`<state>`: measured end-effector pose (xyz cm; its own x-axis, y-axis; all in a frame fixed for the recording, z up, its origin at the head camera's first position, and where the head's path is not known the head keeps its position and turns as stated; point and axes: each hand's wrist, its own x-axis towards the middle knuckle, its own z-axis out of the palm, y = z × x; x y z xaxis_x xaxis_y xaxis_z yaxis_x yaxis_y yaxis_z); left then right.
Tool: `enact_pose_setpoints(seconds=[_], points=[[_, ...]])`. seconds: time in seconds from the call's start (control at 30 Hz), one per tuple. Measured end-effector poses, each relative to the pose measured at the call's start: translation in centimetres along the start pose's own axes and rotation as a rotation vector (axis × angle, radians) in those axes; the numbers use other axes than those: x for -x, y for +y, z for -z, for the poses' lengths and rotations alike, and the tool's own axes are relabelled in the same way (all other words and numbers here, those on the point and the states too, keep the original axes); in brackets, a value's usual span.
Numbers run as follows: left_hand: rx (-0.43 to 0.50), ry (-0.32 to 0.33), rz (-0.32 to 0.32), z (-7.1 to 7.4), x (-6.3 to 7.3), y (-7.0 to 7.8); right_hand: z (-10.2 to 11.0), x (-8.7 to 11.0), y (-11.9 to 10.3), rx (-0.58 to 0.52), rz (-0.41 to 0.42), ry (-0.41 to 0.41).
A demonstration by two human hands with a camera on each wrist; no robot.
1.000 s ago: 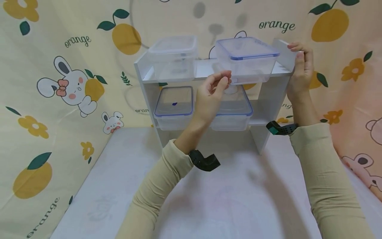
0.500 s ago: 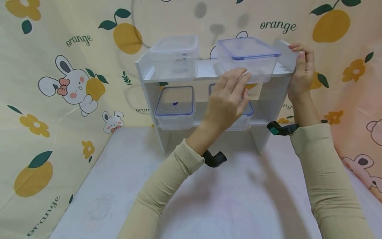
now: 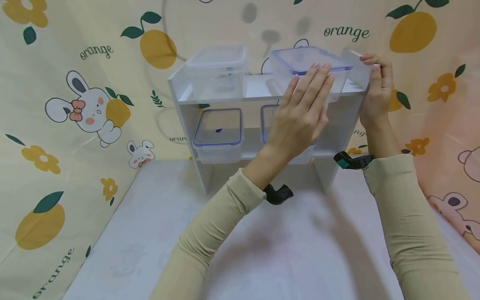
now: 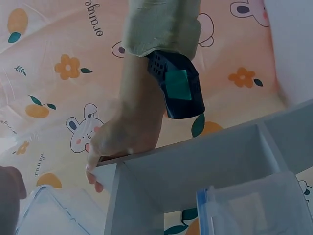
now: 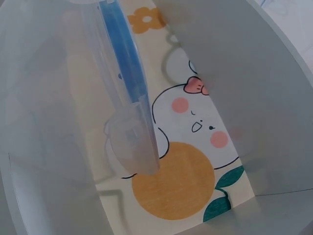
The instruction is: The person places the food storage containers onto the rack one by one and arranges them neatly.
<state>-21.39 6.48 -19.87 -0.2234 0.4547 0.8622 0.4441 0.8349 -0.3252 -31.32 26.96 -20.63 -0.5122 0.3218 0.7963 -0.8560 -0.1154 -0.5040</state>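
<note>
On the top tier of a white shelf (image 3: 258, 86) stands a clear plastic box with a blue-edged lid (image 3: 315, 58), turned at an angle and jutting over the front edge. My left hand (image 3: 300, 108) lies straight-fingered against its front, fingertips at the lid's edge, covering much of the box. The right hand (image 3: 378, 91) grips the shelf's right side panel, fingers curled over its top edge. From the left wrist, that right hand (image 4: 128, 134) shows around the panel's corner, with the box (image 4: 63, 215) beside it.
Another clear box with a whitish lid (image 3: 217, 73) sits on the top tier's left. Below, the middle tier bears a blue-rimmed box (image 3: 218, 137) at left and a second blue-rimmed box (image 3: 268, 121) partly behind my left arm. A patterned cloth (image 3: 93, 137) hangs behind the white table (image 3: 150, 233).
My left hand has risen and moved right, its loosely curled fingers straightening against the box's front. The right hand stays on the side panel, and the boxes look unmoved.
</note>
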Motion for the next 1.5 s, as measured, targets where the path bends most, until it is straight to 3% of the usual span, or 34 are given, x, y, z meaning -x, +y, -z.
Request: enact_pose_setpoints(seconds=[0.17,0.67,1.07,1.5], points=[[-0.027,-0.065,0.008,-0.4,-0.1,0.1,-0.1,0.0,0.0,0.014,0.005,0.001],[-0.014,-0.144,0.043,-0.9,0.1,-0.5,-0.3,0.1,-0.3,0.031,0.018,0.008],[0.018,-0.168,0.062,-1.9,0.1,-1.3,-0.7,0.4,-0.8,-0.003,-0.030,0.010],[0.049,-0.199,0.060,-2.6,0.0,-1.8,-1.1,0.7,-1.4,0.054,-0.026,0.023]])
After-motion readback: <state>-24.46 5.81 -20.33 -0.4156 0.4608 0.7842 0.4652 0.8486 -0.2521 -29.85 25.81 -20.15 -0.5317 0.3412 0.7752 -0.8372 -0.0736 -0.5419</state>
